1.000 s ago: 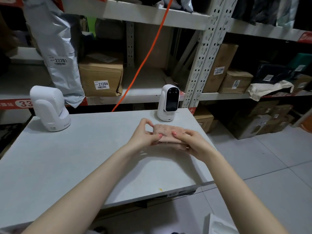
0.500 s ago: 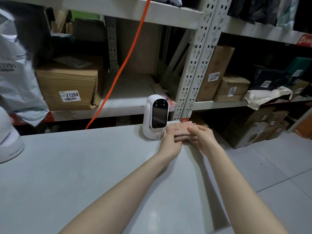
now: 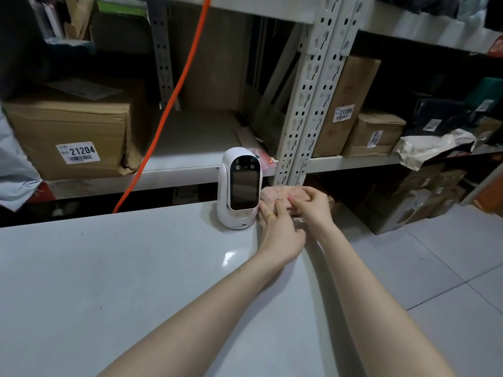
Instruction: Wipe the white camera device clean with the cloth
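Observation:
The white camera device (image 3: 239, 186) stands upright near the far right corner of the grey table (image 3: 109, 281), its dark screen facing me. A folded pink cloth (image 3: 275, 195) sits just to the right of the device, at the table's right edge. My left hand (image 3: 277, 227) presses its fingers on the cloth's near side, close to the device's base; a yellow ring shows on one finger. My right hand (image 3: 310, 205) grips the cloth from the right, fingers curled over its top. The cloth lies beside the device; whether it touches it is unclear.
Metal shelving (image 3: 313, 110) rises right behind the table, holding labelled cardboard boxes (image 3: 73, 131). An orange cable (image 3: 168, 110) slants down behind the table. More boxes (image 3: 408, 202) sit on the tiled floor at the right, beyond the table edge.
Both hands carried the cloth from the table's middle right to just beside the white device. The view shifted right and closer, so the second white device at left left the frame.

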{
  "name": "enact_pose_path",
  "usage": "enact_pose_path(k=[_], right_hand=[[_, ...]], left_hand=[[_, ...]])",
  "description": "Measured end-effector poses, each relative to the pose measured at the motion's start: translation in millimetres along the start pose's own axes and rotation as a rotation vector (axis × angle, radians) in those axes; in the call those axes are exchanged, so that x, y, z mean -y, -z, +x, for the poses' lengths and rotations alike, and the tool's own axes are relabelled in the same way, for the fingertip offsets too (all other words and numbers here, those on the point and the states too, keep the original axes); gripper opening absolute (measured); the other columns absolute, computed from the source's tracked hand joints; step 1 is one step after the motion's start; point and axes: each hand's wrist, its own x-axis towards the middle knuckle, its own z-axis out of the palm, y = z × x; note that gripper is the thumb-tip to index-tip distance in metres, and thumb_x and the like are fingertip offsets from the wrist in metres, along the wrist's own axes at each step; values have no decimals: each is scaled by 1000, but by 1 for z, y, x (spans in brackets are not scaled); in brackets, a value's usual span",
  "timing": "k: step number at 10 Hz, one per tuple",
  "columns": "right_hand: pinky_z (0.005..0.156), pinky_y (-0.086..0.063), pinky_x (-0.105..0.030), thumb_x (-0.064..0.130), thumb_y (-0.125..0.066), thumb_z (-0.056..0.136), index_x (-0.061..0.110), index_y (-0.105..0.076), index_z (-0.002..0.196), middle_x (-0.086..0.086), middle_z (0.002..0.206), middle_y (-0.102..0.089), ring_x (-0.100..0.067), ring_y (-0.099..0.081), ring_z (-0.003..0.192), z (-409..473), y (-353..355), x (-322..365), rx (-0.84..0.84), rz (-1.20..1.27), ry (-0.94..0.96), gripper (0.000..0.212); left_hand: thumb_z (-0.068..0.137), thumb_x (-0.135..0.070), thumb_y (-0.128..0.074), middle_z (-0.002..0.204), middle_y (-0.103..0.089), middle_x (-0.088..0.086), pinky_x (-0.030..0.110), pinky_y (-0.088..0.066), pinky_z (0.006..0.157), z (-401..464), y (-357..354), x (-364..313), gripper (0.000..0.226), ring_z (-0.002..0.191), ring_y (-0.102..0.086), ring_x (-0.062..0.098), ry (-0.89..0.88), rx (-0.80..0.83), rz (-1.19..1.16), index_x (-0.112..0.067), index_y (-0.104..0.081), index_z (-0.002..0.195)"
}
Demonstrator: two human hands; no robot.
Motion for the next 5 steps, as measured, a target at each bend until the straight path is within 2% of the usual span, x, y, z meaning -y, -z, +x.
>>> enact_pose_path(k=[1,2,3,4,5], right_hand=[[94,-51,-44,22,-68,88,15,-62,123,-5,112,-65,-24,-57,113,1,-8,-3,-37,-275,64,36],[92,-43,-38,25,-62,92,21,-57,130,-6,125,-61,-26,-42,124,-4,-12,1,-103,-506,104,38],[94,-38,-38,19,-57,95,20,-60,127,-2,129,-59,-25,-41,123,-12,-9,6,-142,-560,295,32],[98,-39,-41,12,-49,97,24,-66,121,-1,123,-66,-24,-50,119,-20,-4,4,60,-696,409,32],[106,-36,-47,11,-44,98,23,-61,129,-3,131,-62,-25,-49,126,-25,1,7,94,-707,396,37]], left_hand=[[92,-11,-47,159,18,18,32,-6,118,-9,-8,-1,74,148,12,30,-47,-93,-10,-11,-7,154],[90,-4,-43,161,10,15,35,-7,121,-10,-13,5,72,148,13,30,-107,-75,23,-6,-7,153],[85,3,-39,161,-1,12,37,-15,120,0,-11,16,70,149,4,29,-152,-40,59,-2,-16,151],[87,9,-33,162,-7,11,29,-9,120,-2,-2,20,66,150,1,23,-193,-26,46,-3,-20,151],[84,14,-33,155,-31,2,24,-17,116,-11,12,25,66,145,-22,17,-265,-95,-50,-7,-35,147]])
